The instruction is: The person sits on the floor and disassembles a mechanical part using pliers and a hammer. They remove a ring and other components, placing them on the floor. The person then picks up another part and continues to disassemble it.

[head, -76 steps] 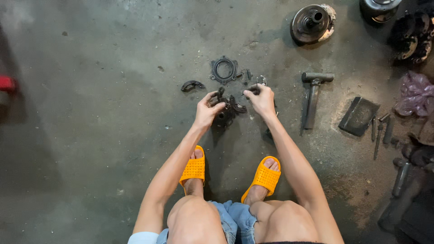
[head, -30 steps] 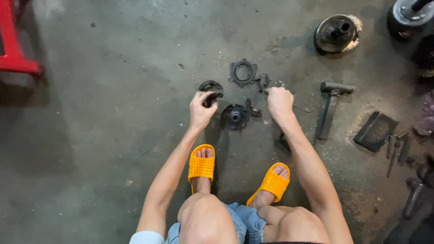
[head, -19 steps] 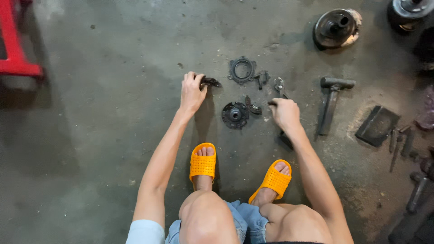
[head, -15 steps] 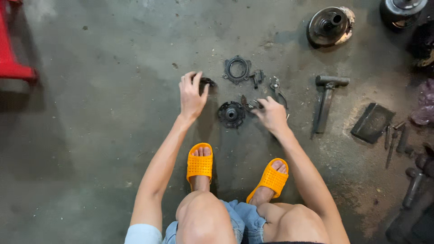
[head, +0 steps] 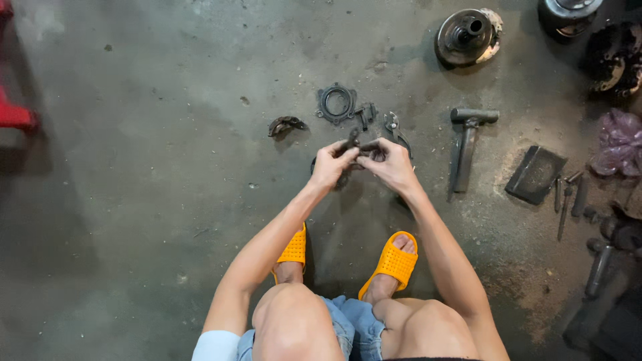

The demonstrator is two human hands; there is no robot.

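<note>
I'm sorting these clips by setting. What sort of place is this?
Probably a mechanic's repair workshop, worked at floor level. On the stained concrete floor lie a hammer, a greasy ring-shaped part and a hub-like metal drum. Both hands, left and right, grip a small dark part.

Pretty dim overall, flat indoor light with no harsh glare anywhere. The concrete floor (head: 134, 167) reads a murky grey-green, a bit brighter up toward the top left, and it falls off darker at the bottom left corner and the right edge. Shadows are soft: the hammer (head: 465, 144) throws a faint one just to its left, and there's a darker patch under the person's arms, near the orange sandals (head: 394, 261). Hands look slightly smeared by motion; small parts are hard to make out.
</note>
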